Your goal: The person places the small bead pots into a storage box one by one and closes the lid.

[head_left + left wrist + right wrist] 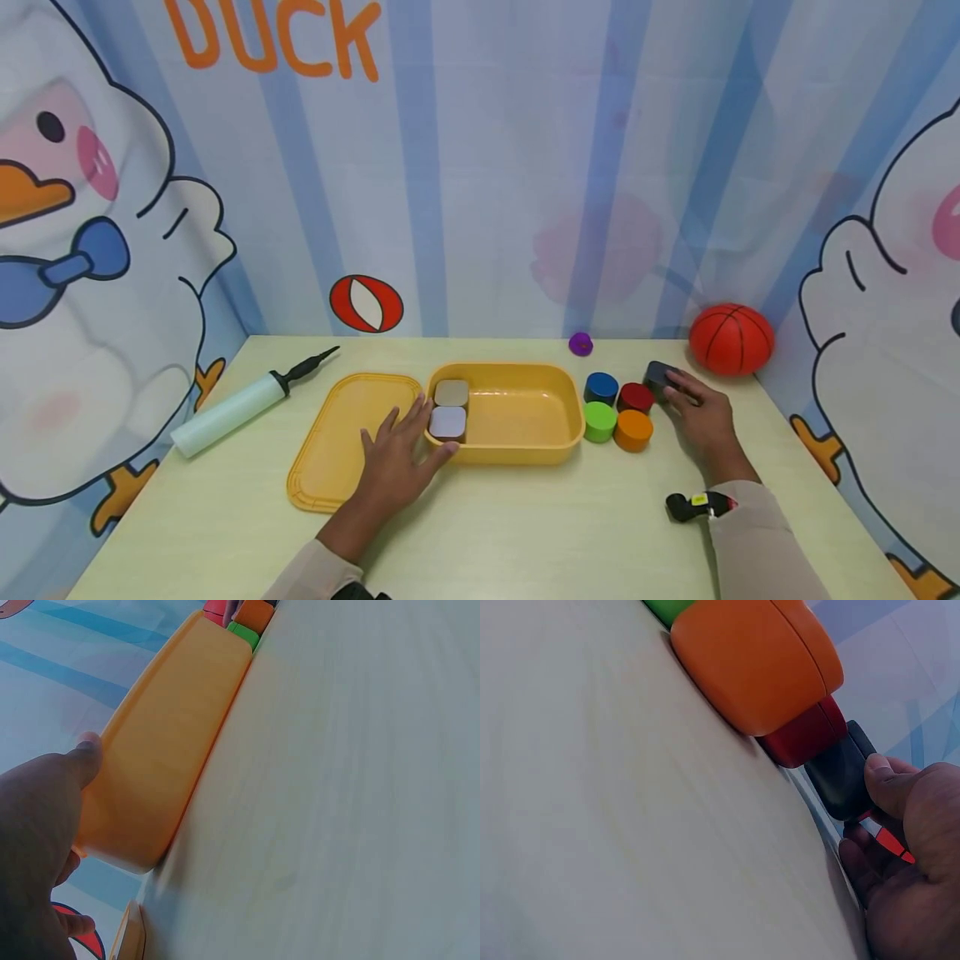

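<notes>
Head view: yellow rectangular plastic box (525,412) has room; left hand (400,468), fingers spread, touches its edge; right hand (703,412) pinches black rounded case (657,377).

– Yellow stuff?
– One rectangular yellow plastic tub (517,455), one flat yellow plastic lid (337,446).
– Coloured bunch?
– Seven total, small, rounded, plastic: one beige case (452,392), one lavender case (447,422), one blue case (602,387), one dark red case (635,397), one green case (599,422), one orange case (633,431), one black case (657,377).
– Other loose items?
– One red basketball (731,342), one pale mint cylindrical pump (236,411), one small round purple piece (581,343).
– Body parts?
– Two bare: left hand (397,462), right hand (702,408).
– Wall prints?
– Two white ducks (135,333), one red-and-white oval (366,303), four orange letters (342,42).
</notes>
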Demonstrator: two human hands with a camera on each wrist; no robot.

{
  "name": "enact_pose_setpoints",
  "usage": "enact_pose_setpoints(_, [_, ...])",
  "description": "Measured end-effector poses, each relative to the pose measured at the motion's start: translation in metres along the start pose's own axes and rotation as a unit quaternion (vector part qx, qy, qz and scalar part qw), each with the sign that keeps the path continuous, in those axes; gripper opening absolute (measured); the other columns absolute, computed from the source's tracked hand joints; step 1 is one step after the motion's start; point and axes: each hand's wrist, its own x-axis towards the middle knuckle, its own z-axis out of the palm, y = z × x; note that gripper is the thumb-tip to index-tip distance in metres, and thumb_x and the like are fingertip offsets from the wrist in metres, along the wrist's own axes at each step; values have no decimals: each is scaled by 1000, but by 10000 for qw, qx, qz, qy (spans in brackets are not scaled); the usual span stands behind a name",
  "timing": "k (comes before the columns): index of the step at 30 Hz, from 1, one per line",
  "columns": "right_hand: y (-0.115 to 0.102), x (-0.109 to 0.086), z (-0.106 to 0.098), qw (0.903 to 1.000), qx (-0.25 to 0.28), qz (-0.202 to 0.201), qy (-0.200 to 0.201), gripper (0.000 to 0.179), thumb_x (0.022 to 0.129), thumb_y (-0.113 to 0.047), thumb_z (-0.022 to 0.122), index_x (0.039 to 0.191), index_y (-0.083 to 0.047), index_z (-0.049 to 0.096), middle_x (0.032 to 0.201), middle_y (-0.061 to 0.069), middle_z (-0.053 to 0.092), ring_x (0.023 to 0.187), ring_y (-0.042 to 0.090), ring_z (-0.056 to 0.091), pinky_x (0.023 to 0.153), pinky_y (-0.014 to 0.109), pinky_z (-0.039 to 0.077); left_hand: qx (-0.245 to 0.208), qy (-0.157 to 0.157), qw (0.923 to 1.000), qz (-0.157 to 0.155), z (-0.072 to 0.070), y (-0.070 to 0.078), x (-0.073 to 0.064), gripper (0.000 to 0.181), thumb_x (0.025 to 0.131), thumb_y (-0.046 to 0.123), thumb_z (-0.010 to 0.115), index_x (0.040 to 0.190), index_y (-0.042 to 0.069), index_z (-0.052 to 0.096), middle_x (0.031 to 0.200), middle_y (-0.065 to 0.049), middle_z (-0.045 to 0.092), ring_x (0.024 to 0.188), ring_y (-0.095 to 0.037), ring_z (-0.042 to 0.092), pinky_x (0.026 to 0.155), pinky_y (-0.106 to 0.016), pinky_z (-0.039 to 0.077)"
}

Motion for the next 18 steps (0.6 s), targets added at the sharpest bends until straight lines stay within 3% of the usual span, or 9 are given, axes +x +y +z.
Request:
enact_pose_setpoints(5, [1,-1,-2,9995,242,184,130,50,114,-28,62,162,-21,54,179,6,35,166,42,33,134,62,28,-39,-23,10000,-8,1,0,-1,85,101,60,70,168,15,44,178,-4,38,163,-54,33,117,-96,6])
enact_pose_setpoints(13, [-6,2,-1,9981,311,-155,510,49,112,-27,64,159,-16,57,174,11,45,162,37,42,133,52,35,-92,36,10000,-10,-1,1,0,85,101,59,71,168,15,45,177,-4,38,162,-55,33,116,-96,6])
enact_pose_setpoints(15, [-9,1,0,9972,361,-249,611,48,111,-26,65,158,-15,59,173,10,47,160,35,45,131,46,37,-94,20,10000,-16,0,0,1,85,101,59,71,168,15,44,178,-5,38,162,-55,33,116,-96,6])
enact_pose_setpoints(18, [-13,0,1,9948,380,-507,796,47,110,-23,68,155,-14,61,171,9,50,153,33,53,120,25,46,-97,17,9999,-19,0,-1,1,85,101,59,71,168,15,44,178,-5,38,162,-55,33,116,-96,6])
